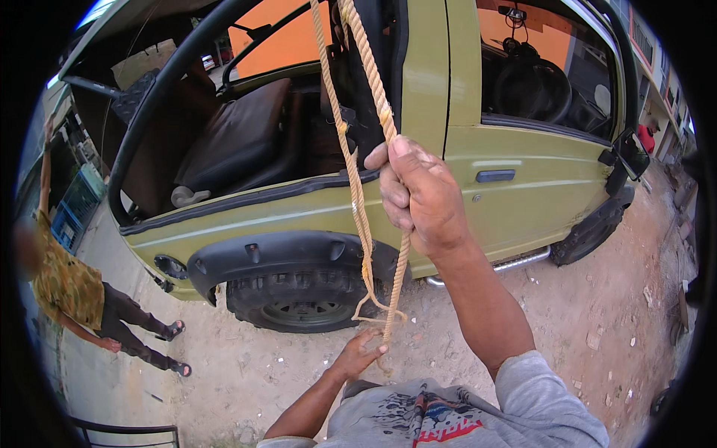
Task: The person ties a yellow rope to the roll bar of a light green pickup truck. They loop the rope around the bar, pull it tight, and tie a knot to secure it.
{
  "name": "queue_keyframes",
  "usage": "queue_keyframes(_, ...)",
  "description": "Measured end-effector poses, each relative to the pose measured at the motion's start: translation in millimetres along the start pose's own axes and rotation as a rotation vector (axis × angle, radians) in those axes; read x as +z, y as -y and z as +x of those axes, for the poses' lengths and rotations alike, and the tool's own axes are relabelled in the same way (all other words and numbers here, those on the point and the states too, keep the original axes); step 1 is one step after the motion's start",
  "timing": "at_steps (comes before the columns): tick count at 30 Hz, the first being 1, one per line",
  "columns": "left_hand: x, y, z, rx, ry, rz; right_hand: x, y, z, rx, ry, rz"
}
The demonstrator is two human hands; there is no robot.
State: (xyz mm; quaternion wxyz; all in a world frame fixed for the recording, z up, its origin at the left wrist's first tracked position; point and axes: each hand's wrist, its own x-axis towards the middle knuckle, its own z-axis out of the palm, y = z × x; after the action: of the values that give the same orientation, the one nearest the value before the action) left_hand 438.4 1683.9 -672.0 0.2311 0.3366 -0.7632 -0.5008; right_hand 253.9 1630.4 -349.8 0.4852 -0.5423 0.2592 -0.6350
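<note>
A tan twisted rope (366, 60) hangs from above in two strands before the side of a green off-road vehicle (299, 216). My right hand (422, 190) is closed around the right strand at the height of the door handle. Lower down, my left hand (360, 354) pinches the same strand near its lower end, close to my shirt. The left strand runs down beside it, doubled in its lower part, and ends in a loose loop just above my left hand. Small yellowish bands show on the rope in several places.
A person (82, 291) in a patterned shirt stands at the left, one arm raised toward the vehicle's rear. The rear wheel (299, 302) and side step (508, 263) are in front of me. Rubble lies on the dirt ground (590, 328) at right. A black metal rail (127, 428) is at lower left.
</note>
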Motion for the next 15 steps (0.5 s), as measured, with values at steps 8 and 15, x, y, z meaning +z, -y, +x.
queue_keyframes(8,-91,-25,176,0.095,-0.734,0.128,-93,-103,-223,0.213,-0.222,-0.526)
queue_keyframes(15,-73,-43,226,-0.102,-0.549,0.173,-139,-193,-431,1.135,-0.214,-1.234)
